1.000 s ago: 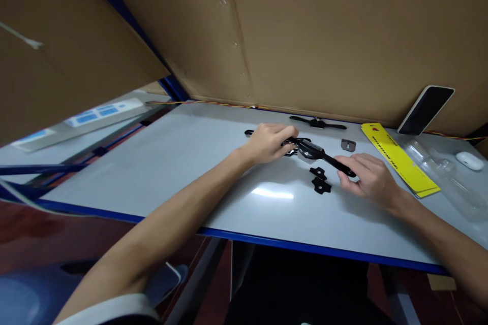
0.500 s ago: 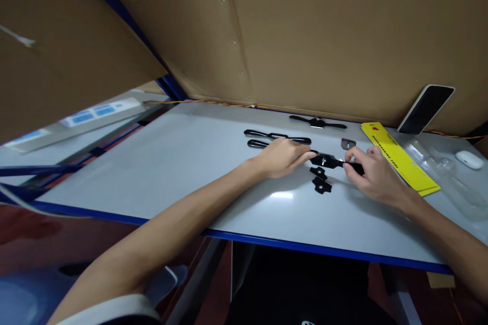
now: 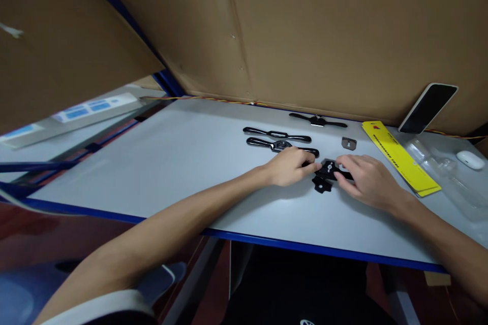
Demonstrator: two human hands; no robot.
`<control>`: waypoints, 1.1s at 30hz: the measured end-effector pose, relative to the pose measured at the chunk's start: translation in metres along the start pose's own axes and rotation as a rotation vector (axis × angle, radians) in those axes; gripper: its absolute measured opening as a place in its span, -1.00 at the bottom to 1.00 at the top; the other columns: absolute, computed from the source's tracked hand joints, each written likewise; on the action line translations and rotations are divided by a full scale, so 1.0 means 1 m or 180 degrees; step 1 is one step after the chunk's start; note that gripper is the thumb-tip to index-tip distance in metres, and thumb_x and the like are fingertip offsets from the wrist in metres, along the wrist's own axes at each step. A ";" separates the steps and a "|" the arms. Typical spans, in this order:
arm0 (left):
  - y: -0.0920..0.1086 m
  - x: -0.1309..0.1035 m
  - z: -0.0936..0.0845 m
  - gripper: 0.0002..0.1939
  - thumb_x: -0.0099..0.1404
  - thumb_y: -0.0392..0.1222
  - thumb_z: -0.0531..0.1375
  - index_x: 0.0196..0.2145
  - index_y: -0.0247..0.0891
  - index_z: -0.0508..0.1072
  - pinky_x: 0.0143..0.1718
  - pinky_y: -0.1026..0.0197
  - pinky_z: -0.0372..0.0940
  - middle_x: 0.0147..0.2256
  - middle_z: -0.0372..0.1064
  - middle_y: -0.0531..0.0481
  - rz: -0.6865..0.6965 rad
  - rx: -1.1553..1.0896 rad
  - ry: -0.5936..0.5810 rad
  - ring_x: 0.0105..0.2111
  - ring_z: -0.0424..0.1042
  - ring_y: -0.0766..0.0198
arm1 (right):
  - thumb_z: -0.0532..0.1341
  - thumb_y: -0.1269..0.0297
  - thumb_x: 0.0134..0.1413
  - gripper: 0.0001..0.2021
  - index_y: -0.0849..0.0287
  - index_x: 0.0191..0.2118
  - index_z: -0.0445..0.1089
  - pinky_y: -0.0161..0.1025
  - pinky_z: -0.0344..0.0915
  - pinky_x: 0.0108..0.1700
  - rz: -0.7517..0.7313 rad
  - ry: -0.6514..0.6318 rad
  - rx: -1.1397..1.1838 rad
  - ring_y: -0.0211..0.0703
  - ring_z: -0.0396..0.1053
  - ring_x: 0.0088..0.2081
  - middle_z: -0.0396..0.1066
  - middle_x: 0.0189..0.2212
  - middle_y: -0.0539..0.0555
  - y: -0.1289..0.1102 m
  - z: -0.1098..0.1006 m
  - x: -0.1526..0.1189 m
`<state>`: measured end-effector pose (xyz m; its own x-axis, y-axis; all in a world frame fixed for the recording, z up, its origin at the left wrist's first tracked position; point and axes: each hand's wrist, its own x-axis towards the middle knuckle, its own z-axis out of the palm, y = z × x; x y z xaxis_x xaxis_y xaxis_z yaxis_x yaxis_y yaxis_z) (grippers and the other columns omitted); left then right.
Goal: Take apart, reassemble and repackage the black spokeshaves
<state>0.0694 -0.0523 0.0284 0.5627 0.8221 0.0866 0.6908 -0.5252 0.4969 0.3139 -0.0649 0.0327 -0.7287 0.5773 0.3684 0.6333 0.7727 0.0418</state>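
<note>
Our left hand [image 3: 287, 166] and right hand [image 3: 368, 177] each curl partly closed, fingers pinching opposite ends of the black tool [image 3: 328, 168].

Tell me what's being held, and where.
A black two-handled tool, held by its handles: left hand on one, right hand on the other.

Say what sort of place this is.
Probably a workshop or assembly bench: a metal-framed grey tabletop, black two-handled tools with a loose metal blade, and a yellow card reading "woodworking tool".
</note>
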 end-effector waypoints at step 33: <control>0.004 -0.004 0.013 -0.51 0.50 0.04 -0.06 -0.40 -0.25 0.48 -0.51 0.19 0.03 -0.59 0.31 -0.01 0.0242 0.0817 -0.0055 -0.60 0.29 0.22 | 0.00 0.14 0.43 -0.80 0.13 -0.05 0.24 -0.23 0.15 -0.37 0.0660 -0.0610 0.1088 -0.13 0.36 -0.46 0.44 -0.45 0.01 -0.005 0.013 0.005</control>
<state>0.0758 -0.0609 0.0192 0.6236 0.7754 0.0994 0.7375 -0.6257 0.2540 0.3038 -0.0629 0.0226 -0.6509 0.7429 0.1563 0.6722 0.6596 -0.3363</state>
